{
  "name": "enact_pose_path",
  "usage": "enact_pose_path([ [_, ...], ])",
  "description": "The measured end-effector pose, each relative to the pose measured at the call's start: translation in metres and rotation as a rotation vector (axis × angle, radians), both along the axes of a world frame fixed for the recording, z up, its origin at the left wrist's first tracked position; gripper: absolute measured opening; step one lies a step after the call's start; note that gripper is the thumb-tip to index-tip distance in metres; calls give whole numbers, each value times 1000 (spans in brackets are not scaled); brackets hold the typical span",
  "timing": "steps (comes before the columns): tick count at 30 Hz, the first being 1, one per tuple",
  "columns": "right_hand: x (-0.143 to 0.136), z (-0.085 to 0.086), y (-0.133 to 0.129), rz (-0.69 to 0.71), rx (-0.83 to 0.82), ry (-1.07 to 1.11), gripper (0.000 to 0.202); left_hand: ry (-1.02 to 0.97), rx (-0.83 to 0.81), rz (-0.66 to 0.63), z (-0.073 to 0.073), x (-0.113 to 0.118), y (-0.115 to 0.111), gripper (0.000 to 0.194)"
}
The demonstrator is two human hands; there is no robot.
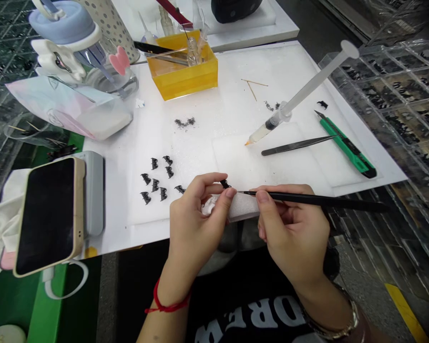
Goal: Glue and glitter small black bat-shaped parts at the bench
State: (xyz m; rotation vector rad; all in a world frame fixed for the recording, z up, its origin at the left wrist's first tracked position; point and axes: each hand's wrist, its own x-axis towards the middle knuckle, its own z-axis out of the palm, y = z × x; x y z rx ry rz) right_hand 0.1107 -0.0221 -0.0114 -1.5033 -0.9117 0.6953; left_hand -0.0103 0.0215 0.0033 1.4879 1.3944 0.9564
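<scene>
Left hand (200, 207), right hand (295, 233), close together at the desk's (114, 205) edge
Left pinches a black piece (225, 183) between thumb and finger; right pinches a black tool (318, 199), thin tip near the piece. Similar pieces (155, 185) lie leftward, syringe (284, 112) beyond.

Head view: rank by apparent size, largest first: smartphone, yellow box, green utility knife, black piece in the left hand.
1. Smartphone
2. Yellow box
3. Green utility knife
4. Black piece in the left hand

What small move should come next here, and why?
Probably ease the slim black tool in the right hand slightly toward the small black piece: the left hand holds that piece, and the tool's tip is close beside it.
</scene>
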Motion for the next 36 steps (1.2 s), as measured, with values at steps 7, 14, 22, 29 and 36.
enact_pose_path([
  [7, 0, 1, 2, 6, -3, -23, 8, 3, -5, 1, 1, -1, 0, 20],
  [14, -1, 0, 2, 17, 0, -6, 8, 9, -9, 6, 0, 0, 1, 18],
  [22, 7, 14, 1, 44, 19, 284, 6, -156, -138, 61, 9, 2, -6, 18],
  [29, 7, 15, 7, 98, 72, 444, 6, -417, -269, 219, 7, 24, -17, 17],
  [36, 1, 15, 7, 71, 33, 321, 5, -462, -252, 332, 3, 29, -20, 18],
])
